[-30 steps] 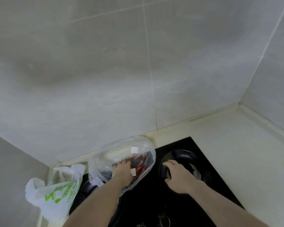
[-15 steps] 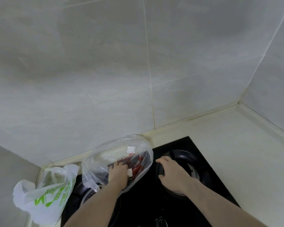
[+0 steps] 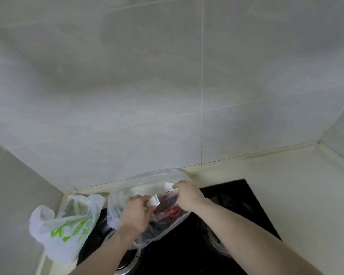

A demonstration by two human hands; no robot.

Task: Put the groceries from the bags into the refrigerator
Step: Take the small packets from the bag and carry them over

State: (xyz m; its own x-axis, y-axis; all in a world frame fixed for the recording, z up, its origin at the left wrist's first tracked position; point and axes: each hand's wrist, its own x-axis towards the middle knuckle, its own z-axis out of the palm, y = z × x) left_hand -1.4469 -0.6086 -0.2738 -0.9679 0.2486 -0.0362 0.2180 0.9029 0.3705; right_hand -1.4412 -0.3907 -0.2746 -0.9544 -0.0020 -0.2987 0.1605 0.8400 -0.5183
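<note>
A clear plastic bag (image 3: 127,191) with red and dark groceries (image 3: 170,212) inside rests on the black stove top. My left hand (image 3: 136,212) grips its near edge by a white tab, thumb and fingers pinched. My right hand (image 3: 187,195) pinches the far right edge at a second white tab. Between the two hands the bag's mouth is spread apart. A white bag with green print (image 3: 68,229) stands to the left, its top open, with greenish contents dimly visible inside. No refrigerator is in view.
The black glass stove (image 3: 236,197) has a burner (image 3: 218,245) under my right forearm and another at the bottom left. A cream counter (image 3: 296,185) extends right to the corner. Grey tiled walls (image 3: 167,86) close off the back, left and right.
My right hand left the right burner and moved left onto the clear bag's edge. My left hand shifted from inside the bag to pinching its near edge. The view tilted slightly upward.
</note>
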